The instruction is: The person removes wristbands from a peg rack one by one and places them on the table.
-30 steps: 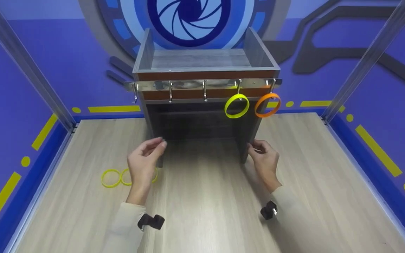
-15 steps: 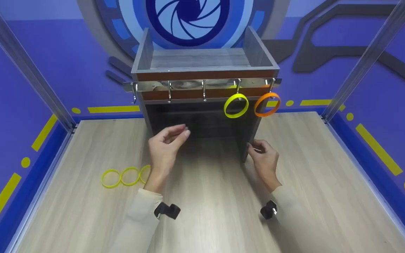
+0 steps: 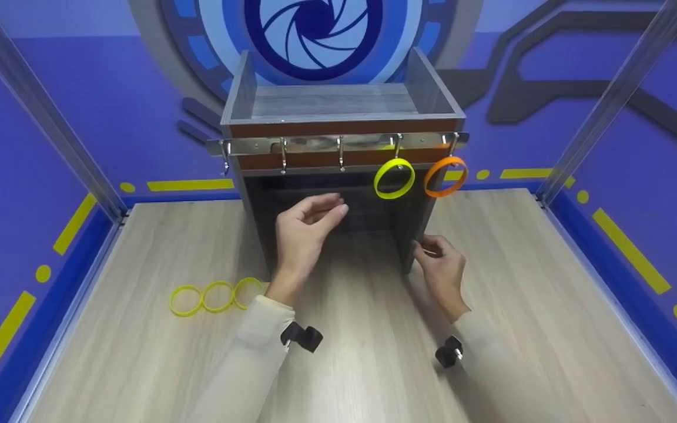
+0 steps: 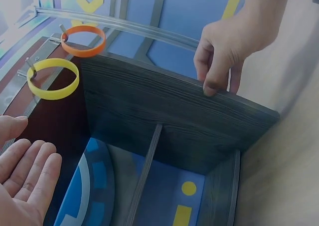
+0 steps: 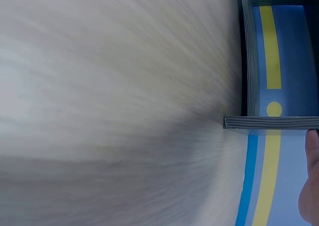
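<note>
Where the shelf [image 3: 341, 126] meets the right hand [image 3: 441, 270], thumb and fingers pinch the front edge of its right side panel [image 3: 410, 226], low down, above the tabletop [image 3: 344, 364]. The left hand [image 3: 303, 238] is free in front of the dark lower compartment [image 3: 368, 211], its fingers side by side and gently bent, the thumb standing apart from them.

The shelf stands upright on the tabletop against a patterned blue wall [image 3: 80, 100]. Its upper compartment [image 3: 335, 100] is an open-topped tray with low side walls. Through the back of the lower compartment, the left wrist view shows the wall's yellow marks. Across the front runs a metal rail [image 3: 312, 144] with five hooks; a yellow ring [image 3: 393, 195] hangs from the fourth, counted from the left, and an orange ring [image 3: 444, 194] from the fifth.

Three yellow rings [image 3: 202, 301] lie in a row on the tabletop, left of the shelf, the last partly covered by the left wrist. Each wrist view cuts off its own hand at the frame edge; in the right one, the grip is largely out of sight.
</note>
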Demonstrator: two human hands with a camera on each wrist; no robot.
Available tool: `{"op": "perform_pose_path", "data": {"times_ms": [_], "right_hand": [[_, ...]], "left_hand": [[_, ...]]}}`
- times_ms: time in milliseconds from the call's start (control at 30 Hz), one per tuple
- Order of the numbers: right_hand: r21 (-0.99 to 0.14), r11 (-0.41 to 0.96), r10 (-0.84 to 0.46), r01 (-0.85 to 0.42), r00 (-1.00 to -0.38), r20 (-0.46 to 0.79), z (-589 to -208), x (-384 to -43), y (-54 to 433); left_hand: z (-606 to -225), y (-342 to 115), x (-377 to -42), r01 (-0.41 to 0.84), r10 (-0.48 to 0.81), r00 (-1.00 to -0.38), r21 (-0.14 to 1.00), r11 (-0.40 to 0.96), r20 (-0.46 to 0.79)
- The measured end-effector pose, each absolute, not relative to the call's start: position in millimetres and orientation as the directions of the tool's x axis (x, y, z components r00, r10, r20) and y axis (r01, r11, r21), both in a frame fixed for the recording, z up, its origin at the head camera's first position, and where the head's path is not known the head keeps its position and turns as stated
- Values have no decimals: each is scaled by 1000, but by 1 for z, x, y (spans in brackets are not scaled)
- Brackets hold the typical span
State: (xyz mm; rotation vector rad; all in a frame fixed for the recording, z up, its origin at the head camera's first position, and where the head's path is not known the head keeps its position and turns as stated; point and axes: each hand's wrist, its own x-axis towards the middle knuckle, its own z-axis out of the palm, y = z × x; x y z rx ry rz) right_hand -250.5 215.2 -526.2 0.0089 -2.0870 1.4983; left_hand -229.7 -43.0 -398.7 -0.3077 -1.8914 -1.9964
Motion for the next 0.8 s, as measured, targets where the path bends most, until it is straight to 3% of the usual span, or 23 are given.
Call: {"op": "perform_pose_path", "data": {"times_ms": [300,800], "right_hand": [[-852,383,297,-356,-826,478,-545,-261,224],[-862,372,286,-345,-841,460,-544,-260,225]], "left_hand": [[-393,-27,-238,436,-78,-898,899,-46,432],[-384,-13,-247,433,-38,-901,900,-54,432]]}}
